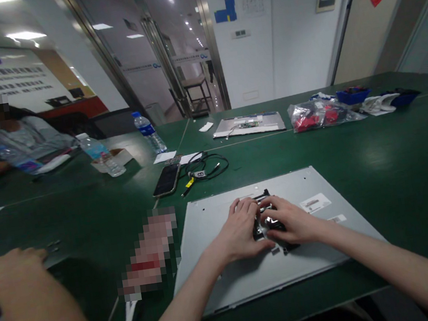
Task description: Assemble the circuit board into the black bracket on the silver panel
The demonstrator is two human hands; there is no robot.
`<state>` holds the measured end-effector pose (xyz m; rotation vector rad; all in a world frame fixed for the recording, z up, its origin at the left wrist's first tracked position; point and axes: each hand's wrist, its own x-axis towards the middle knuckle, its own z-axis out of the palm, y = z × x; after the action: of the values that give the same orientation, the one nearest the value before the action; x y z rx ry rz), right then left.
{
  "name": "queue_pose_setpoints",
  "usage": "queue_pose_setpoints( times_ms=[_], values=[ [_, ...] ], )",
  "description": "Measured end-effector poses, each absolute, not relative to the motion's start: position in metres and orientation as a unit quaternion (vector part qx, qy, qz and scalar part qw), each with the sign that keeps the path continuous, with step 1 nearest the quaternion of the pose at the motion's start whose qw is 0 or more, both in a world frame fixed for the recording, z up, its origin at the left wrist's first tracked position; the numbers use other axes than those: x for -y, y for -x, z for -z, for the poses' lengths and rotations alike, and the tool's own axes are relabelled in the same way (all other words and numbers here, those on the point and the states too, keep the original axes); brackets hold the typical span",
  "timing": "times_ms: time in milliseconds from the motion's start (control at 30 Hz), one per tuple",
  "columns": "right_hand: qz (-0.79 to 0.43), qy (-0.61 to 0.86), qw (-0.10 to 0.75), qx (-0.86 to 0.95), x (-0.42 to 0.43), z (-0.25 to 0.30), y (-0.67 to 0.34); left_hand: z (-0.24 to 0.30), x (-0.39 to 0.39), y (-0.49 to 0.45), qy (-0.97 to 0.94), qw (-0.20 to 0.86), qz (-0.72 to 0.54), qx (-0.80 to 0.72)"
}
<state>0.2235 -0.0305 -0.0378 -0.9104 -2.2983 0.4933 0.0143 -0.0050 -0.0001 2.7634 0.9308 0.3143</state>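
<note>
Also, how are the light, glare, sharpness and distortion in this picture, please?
In the head view: ceiling lights burn white; glare pales part of the green table; the left hand and right hand look sharper than the wall lettering; the left door post leans, suggesting wide-angle distortion; mosaic blocks cover most of a pinkish item.

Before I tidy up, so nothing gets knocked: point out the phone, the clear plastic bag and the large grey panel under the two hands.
Phone (167, 180), head view: dark screen.
Clear plastic bag (323, 115), head view: crinkled middle.
Large grey panel (250, 277), head view: bare near part.
</note>
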Motion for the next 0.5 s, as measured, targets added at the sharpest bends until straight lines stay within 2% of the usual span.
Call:
queue_pose_setpoints(
  times_ms=[500],
  values=[
    [-0.194, 0.352, 0.299, 0.866, 0.0304, 0.0390, -0.2246, 0.0023, 0.0034, -0.0132, -0.941, 0.098, -0.111, -0.303]
  ],
)
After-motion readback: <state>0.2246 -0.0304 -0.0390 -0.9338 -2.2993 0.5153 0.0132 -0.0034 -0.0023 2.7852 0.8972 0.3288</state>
